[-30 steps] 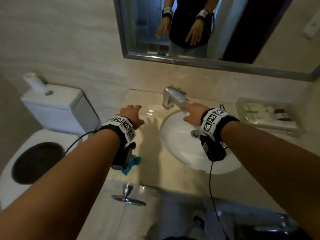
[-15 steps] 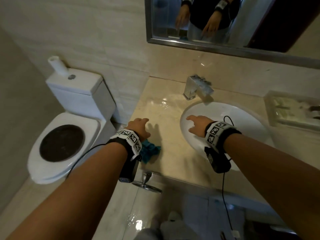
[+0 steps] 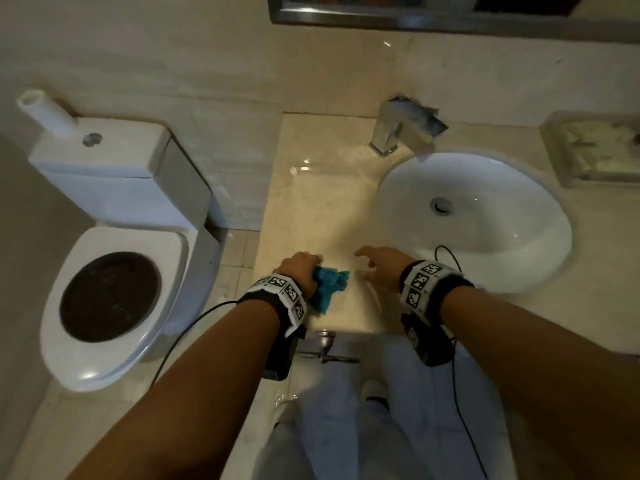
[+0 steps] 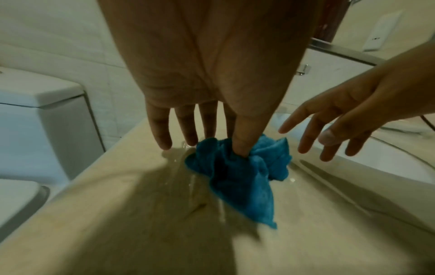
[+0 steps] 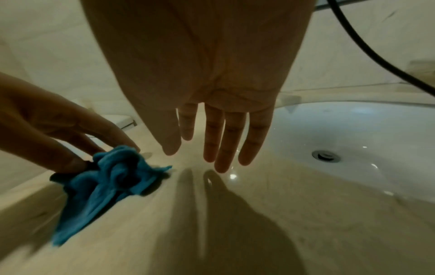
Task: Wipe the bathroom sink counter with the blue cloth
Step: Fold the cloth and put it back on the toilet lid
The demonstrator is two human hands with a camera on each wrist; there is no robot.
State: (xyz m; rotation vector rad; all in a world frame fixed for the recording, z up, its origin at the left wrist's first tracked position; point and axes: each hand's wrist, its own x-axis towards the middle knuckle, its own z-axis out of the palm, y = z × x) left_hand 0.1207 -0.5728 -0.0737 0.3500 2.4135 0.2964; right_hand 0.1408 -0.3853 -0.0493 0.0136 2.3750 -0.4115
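The blue cloth (image 3: 330, 287) lies crumpled on the beige counter (image 3: 322, 209) near its front left corner. My left hand (image 3: 304, 265) pinches its bunched top between thumb and fingers. The left wrist view shows the thumb dug into the cloth (image 4: 244, 186), with the other fingers pointing down behind it. The cloth's tail (image 5: 101, 186) trails on the wet counter (image 5: 259, 232). My right hand (image 3: 374, 263) hovers just right of the cloth with straight, spread fingers (image 5: 221, 148) and holds nothing. The white basin (image 3: 485, 220) is to its right.
A chrome faucet (image 3: 401, 129) stands behind the basin. A clear tray (image 3: 595, 147) sits at the far right of the counter. The toilet (image 3: 114, 296) is left of the counter, and a mirror frame (image 3: 415, 19) hangs above. A metal fitting (image 3: 325, 351) sticks out below the front edge.
Both hands have drawn back toward the front edge. The left hand has come onto the cloth and taken hold of it. The right hand has left the faucet and basin for the counter.
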